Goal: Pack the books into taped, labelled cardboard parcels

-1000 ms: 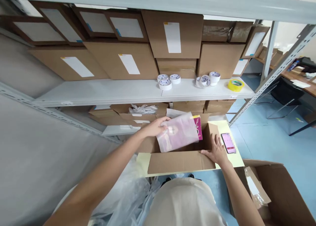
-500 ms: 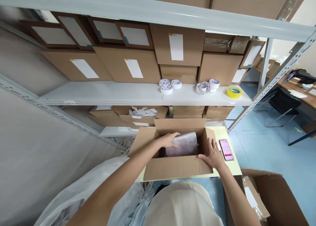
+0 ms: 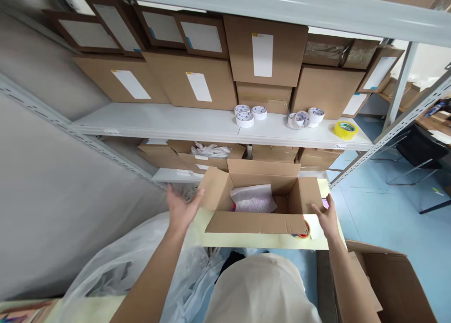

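Observation:
An open cardboard box [image 3: 248, 223] stands on a pale yellow tabletop [image 3: 253, 240], its flaps folded outward. Inside, toward the left, lies a package in whitish translucent wrapping [image 3: 254, 200]. My left hand [image 3: 180, 210], slightly blurred, is beside the left flap with fingers spread and nothing in it. At the right flap is my right hand [image 3: 327, 218], fingers apart, its thumb at the flap's edge; whether it touches is hard to tell. A tape roll with a red core [image 3: 305, 230] shows by the box's front right corner. Behind my right hand, a phone [image 3: 324, 203] is mostly covered.
Ahead, a shelf [image 3: 169, 121] carries labelled cartons [image 3: 197, 78], white tape rolls [image 3: 244, 119] and a yellow tape roll [image 3: 345, 129]. A large open carton [image 3: 394, 280] stands at lower right. Translucent plastic sheeting [image 3: 141, 248] lies at left. A chair [image 3: 423, 149] stands farther right.
My left hand has left the package and moved left, outside the box. The package now lies lower and flatter inside. My right hand has shifted right, and the tape roll has come into view.

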`<act>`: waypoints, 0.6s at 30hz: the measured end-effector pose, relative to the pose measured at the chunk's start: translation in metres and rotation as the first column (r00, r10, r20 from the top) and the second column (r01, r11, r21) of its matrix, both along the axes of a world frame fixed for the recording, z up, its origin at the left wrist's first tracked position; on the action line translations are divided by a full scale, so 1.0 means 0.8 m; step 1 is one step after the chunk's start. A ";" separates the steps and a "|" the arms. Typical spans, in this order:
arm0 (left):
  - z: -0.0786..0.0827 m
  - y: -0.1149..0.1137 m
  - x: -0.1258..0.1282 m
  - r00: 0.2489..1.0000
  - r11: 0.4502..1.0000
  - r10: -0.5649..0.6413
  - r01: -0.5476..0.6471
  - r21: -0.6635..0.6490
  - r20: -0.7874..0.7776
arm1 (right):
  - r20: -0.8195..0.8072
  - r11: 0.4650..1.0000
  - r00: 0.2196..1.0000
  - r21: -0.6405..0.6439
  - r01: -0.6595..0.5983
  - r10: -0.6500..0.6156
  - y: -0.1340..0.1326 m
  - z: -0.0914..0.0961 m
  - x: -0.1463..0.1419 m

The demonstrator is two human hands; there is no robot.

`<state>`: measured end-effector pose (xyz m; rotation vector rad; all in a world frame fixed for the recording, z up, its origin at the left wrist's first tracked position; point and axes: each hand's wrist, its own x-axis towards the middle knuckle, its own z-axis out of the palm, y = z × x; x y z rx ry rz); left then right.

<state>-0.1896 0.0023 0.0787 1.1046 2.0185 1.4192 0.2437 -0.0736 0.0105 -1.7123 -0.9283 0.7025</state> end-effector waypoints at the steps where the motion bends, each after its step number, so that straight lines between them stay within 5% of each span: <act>1: -0.011 -0.001 -0.004 0.981 1.000 0.015 -0.011 -0.019 0.194 | -0.141 1.000 0.990 0.011 -0.004 0.005 0.000 0.003 0.002; 3: -0.030 -0.004 -0.006 0.892 0.998 -0.015 0.039 -0.045 0.451 | -0.332 0.998 0.941 0.032 -0.054 0.062 0.000 0.008 -0.001; 6: -0.046 -0.006 -0.001 0.849 0.988 -0.120 0.152 -0.020 0.515 | -0.374 0.993 0.920 0.044 -0.107 0.116 0.001 0.017 -0.013; 13: -0.045 -0.006 -0.030 0.952 0.956 -0.293 0.294 -0.004 0.084 | -0.213 0.957 0.933 0.078 -0.280 0.290 0.012 0.043 -0.057; 18: -0.045 -0.007 -0.059 0.859 0.866 -0.499 0.491 -0.095 -0.110 | -0.102 0.895 0.893 0.141 -0.422 0.438 0.011 0.050 -0.085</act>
